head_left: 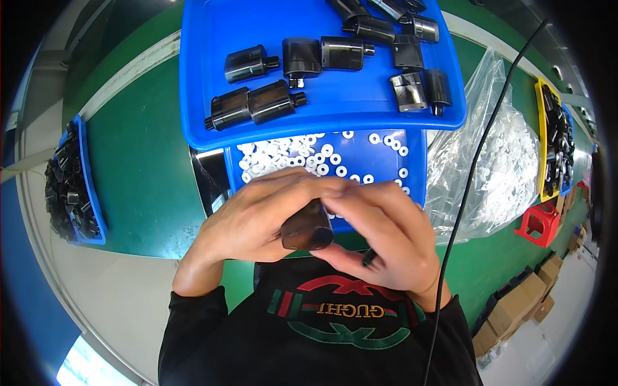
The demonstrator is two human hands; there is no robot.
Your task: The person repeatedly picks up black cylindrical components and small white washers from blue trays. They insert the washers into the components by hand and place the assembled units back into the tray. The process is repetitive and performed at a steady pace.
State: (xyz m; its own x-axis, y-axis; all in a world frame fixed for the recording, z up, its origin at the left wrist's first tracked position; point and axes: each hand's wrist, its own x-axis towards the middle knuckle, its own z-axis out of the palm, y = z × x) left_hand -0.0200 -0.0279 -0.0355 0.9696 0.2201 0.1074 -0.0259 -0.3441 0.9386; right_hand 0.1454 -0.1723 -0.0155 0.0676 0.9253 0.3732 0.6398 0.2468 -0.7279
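My left hand (261,209) is closed around a dark, see-through plastic cartridge (308,230), its broad end turned toward my body. From the other side my right hand (386,238) meets it, fingertips against the cartridge's upper part. A thin black piece (368,258) pokes out of the right hand's curled fingers; its other end is hidden. Just beyond both hands is a blue tray (415,161) with many small white rings (277,154). A larger blue tray (270,26) overlaps its far side, and several similar dark cartridges (342,53) lie in it.
A clear plastic bag (499,174) of white rings lies right of the trays on the green table (141,161). A black cable (473,174) hangs across the right side. Filled bins stand at left (90,180) and right (547,141), near a red stool (539,224) and cardboard boxes (518,302).
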